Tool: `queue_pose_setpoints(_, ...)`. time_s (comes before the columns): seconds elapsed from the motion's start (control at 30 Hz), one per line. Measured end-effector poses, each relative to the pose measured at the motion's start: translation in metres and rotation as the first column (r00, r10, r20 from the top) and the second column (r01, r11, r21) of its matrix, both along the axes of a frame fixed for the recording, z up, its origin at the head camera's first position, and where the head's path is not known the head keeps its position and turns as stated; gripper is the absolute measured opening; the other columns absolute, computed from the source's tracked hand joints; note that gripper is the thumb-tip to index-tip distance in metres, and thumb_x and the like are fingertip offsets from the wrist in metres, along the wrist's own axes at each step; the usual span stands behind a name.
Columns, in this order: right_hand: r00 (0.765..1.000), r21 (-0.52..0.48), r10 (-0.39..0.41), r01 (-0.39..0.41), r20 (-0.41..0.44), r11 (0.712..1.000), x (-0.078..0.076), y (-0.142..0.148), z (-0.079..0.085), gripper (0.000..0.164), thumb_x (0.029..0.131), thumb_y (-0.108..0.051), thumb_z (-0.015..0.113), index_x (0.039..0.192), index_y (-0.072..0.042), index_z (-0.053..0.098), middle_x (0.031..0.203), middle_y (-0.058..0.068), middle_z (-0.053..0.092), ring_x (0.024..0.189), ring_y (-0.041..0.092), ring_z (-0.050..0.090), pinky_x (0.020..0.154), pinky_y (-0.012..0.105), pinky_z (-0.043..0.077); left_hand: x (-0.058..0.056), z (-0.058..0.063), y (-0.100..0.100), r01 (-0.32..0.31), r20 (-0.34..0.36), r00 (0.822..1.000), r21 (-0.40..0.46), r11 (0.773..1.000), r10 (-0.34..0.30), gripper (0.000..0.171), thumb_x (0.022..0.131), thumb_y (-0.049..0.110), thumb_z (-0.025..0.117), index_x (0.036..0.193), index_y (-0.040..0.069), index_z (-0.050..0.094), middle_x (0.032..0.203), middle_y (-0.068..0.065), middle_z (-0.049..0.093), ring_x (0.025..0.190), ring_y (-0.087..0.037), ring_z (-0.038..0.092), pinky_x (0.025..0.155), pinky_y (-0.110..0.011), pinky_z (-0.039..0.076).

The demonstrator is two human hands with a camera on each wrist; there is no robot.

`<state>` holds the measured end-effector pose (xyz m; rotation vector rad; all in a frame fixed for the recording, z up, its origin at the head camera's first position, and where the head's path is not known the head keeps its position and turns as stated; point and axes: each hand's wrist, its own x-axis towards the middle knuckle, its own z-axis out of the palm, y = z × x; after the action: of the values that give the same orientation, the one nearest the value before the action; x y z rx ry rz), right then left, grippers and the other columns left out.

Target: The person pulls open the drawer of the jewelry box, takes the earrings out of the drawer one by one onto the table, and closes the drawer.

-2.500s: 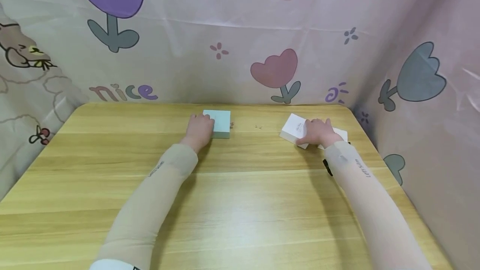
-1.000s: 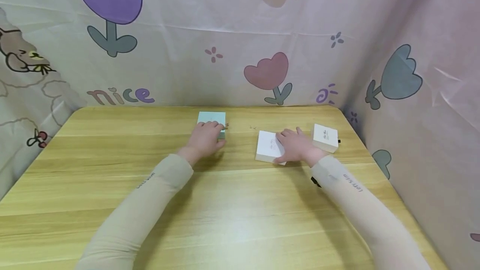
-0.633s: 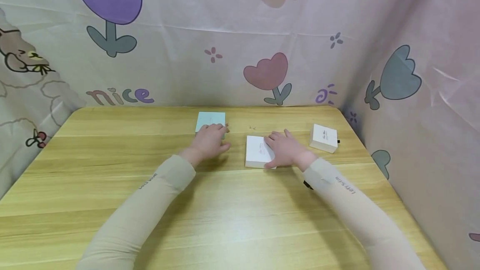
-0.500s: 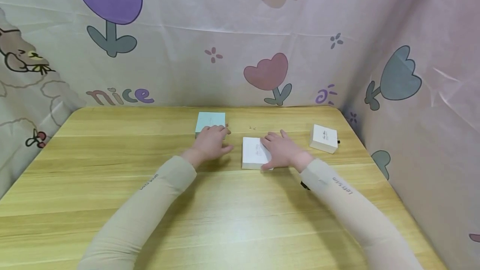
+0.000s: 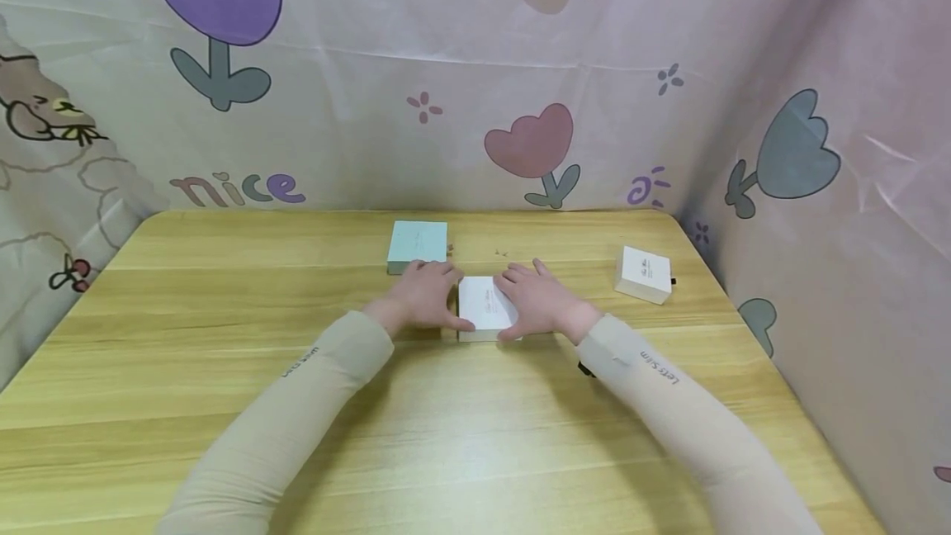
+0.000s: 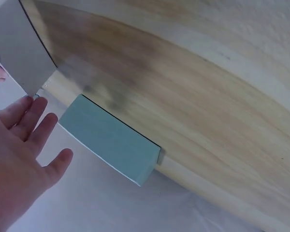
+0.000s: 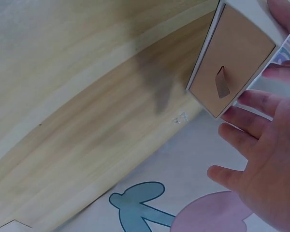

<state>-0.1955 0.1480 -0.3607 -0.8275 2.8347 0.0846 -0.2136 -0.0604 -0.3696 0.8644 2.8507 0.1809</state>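
A white drawer box (image 5: 479, 300) lies flat on the table between both hands. My right hand (image 5: 542, 300) grips its right part, thumb at the near edge and fingers at the far side. In the right wrist view the tan drawer end (image 7: 237, 48) of the box shows a small pull tab (image 7: 222, 84). My left hand (image 5: 423, 295) is at the left side, its thumb touching the near left corner, its fingers (image 6: 43, 125) spread and fairly straight. Just behind the left hand sits a pale teal box (image 5: 418, 242), apart from the white one.
A second white box (image 5: 643, 274) with a black tab stands to the right near the back. The wooden table (image 5: 461, 436) ends at a printed cloth backdrop (image 5: 357, 122) behind and on the right. Small marks (image 5: 501, 253) lie near the back edge.
My right hand has slid the white box leftward and nearer, away from the second white box. My left hand has left the teal box and come to the white box's left side.
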Motion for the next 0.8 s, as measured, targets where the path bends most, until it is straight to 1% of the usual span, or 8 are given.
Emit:
queue_pose_setpoints(0.1, 1.0, -0.005, -0.002, 0.002, 0.005, 1.0, 0.0, -0.001, 0.0, 0.097, 0.068, -0.057, 0.073, 0.142, -0.005, 0.037, 0.145, 0.011, 0.041, 0.14, 0.03, 0.029, 0.113, 0.058, 0.015, 0.001, -0.001, -0.001, 0.026, 0.012, 1.0, -0.015, 1.0, -0.026, 0.103, 0.065, 0.073, 0.065, 0.14, 0.008, 0.04, 0.145, -0.011, 0.042, 0.135, -0.028, 0.037, 0.11, -0.056, 0.023)
queue_pose_setpoints(0.2, 1.0, -0.007, 0.002, -0.002, -0.003, 1.0, 0.0, -0.002, 0.0, 0.097, 0.068, -0.057, 0.073, 0.141, -0.005, 0.038, 0.144, 0.011, 0.042, 0.139, 0.03, 0.029, 0.113, 0.058, 0.016, 0.002, -0.002, -0.002, 0.042, 0.017, 0.999, -0.016, 0.999, -0.041, 0.105, 0.063, 0.071, 0.068, 0.141, 0.007, 0.038, 0.144, -0.011, 0.042, 0.135, -0.027, 0.035, 0.11, -0.058, 0.021)
queue_pose_setpoints(0.33, 1.0, 0.003, 0.009, -0.009, -0.012, 1.0, 0.0, -0.005, -0.002, 0.097, 0.068, -0.058, 0.073, 0.142, -0.005, 0.037, 0.144, 0.01, 0.042, 0.139, 0.03, 0.029, 0.113, 0.057, 0.017, 0.002, -0.004, -0.001, 0.044, 0.019, 0.999, -0.016, 0.999, -0.044, 0.104, 0.064, 0.07, 0.068, 0.141, 0.008, 0.037, 0.142, -0.01, 0.043, 0.133, -0.026, 0.036, 0.111, -0.059, 0.018)
queue_pose_setpoints(0.43, 1.0, -0.007, 0.014, -0.014, -0.006, 1.0, -0.001, -0.006, -0.003, 0.098, 0.068, -0.058, 0.073, 0.142, -0.005, 0.037, 0.145, 0.011, 0.042, 0.139, 0.03, 0.029, 0.113, 0.057, 0.018, 0.002, -0.005, 0.0, 0.033, 0.041, 0.999, -0.012, 0.999, -0.032, 0.101, 0.065, 0.067, 0.069, 0.14, 0.007, 0.036, 0.141, -0.01, 0.043, 0.133, -0.027, 0.036, 0.111, -0.061, 0.015)
queue_pose_setpoints(0.53, 0.999, -0.067, 0.019, -0.017, 0.029, 0.998, -0.004, -0.002, -0.003, 0.098, 0.068, -0.057, 0.073, 0.142, -0.004, 0.037, 0.145, 0.012, 0.041, 0.139, 0.03, 0.03, 0.112, 0.057, 0.019, 0.002, -0.005, 0.004, 0.011, 0.074, 0.997, -0.001, 1.0, -0.011, 0.098, 0.066, 0.062, 0.071, 0.139, 0.007, 0.037, 0.14, -0.01, 0.044, 0.133, -0.026, 0.036, 0.112, -0.06, 0.012)
queue_pose_setpoints(0.63, 0.995, -0.194, 0.014, 0.005, 0.099, 0.981, -0.009, 0.007, -0.002, 0.088, 0.074, -0.052, 0.071, 0.14, -0.002, 0.039, 0.142, 0.014, 0.044, 0.134, 0.03, 0.037, 0.111, 0.053, 0.025, 0.0, -0.003, 0.01, -0.001, 0.097, 0.995, -0.009, 1.0, 0.002, 0.097, 0.065, 0.059, 0.073, 0.139, 0.006, 0.036, 0.142, -0.009, 0.043, 0.134, -0.025, 0.035, 0.113, -0.06, 0.011)
queue_pose_setpoints(0.73, 0.99, -0.301, -0.04, 0.079, 0.135, 0.95, -0.014, 0.021, 0.001, 0.073, 0.084, -0.044, 0.064, 0.138, 0.0, 0.042, 0.14, 0.017, 0.047, 0.13, 0.032, 0.042, 0.11, 0.049, 0.03, -0.002, -0.002, 0.015, -0.007, 0.115, 0.993, -0.042, 0.999, 0.011, 0.101, 0.065, 0.058, 0.073, 0.141, 0.005, 0.033, 0.146, -0.011, 0.038, 0.137, -0.026, 0.032, 0.113, -0.06, 0.01)
queue_pose_setpoints(0.8, 0.987, -0.341, -0.092, 0.132, 0.131, 0.931, -0.017, 0.03, 0.002, 0.062, 0.089, -0.037, 0.059, 0.135, 0.002, 0.045, 0.137, 0.019, 0.05, 0.127, 0.035, 0.045, 0.109, 0.049, 0.032, -0.003, 0.0, 0.019, -0.011, 0.129, 0.991, -0.075, 0.997, 0.02, 0.104, 0.066, 0.058, 0.072, 0.143, 0.004, 0.029, 0.149, -0.012, 0.034, 0.139, -0.027, 0.029, 0.113, -0.06, 0.01)
